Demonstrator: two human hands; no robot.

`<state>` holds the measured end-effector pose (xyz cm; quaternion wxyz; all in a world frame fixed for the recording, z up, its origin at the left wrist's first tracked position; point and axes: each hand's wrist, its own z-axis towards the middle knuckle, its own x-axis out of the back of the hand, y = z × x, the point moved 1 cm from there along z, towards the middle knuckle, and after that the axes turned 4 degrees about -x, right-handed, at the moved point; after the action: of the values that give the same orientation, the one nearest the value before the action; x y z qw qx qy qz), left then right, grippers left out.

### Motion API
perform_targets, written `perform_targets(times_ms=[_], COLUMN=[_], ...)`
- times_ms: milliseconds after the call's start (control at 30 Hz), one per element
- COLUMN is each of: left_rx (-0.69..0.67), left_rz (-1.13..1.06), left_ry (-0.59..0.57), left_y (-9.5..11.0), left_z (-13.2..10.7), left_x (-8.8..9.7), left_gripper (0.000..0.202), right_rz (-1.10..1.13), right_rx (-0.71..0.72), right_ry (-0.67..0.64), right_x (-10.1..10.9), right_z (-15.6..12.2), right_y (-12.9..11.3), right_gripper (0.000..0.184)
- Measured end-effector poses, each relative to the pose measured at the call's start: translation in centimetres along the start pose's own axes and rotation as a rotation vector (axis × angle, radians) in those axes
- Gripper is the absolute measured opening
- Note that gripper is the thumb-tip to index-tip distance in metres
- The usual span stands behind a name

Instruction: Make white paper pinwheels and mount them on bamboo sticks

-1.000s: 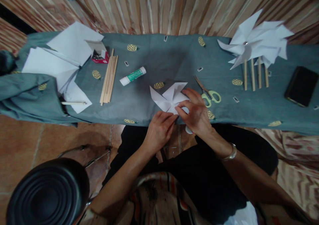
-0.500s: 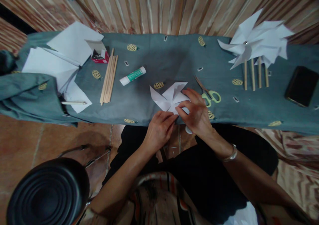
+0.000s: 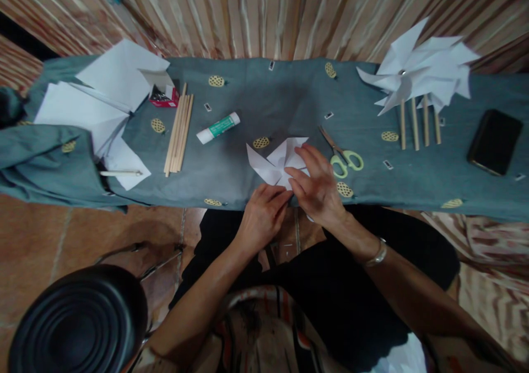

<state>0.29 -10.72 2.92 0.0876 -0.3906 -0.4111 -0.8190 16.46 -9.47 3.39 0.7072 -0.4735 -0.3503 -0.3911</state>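
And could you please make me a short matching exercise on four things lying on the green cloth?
Column one
1. Glue stick
2. Folded paper
3. Scissors
4. Small box

Column two
A. Metal and light green, with the two blades close together
B. Red, with its top open, close to the wooden sticks
C. White with a green band, lying on its side
D. At the fingers of the left hand and the right hand

Right pairs: 1-C, 2-D, 3-A, 4-B.
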Motion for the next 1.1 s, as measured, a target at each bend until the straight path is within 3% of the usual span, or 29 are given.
perform_targets(times_ms=[1100], left_rx=[0.015], left_rz=[-0.008], left_ry=[0.015], left_y=[0.12], left_z=[-0.1], left_x=[-0.17], left_gripper=[0.029], right_rz=[-0.033], right_rx=[0.043], right_ry=[-0.081], right_x=[0.0], right_z=[0.07], right_y=[0.14], right_gripper=[0.03])
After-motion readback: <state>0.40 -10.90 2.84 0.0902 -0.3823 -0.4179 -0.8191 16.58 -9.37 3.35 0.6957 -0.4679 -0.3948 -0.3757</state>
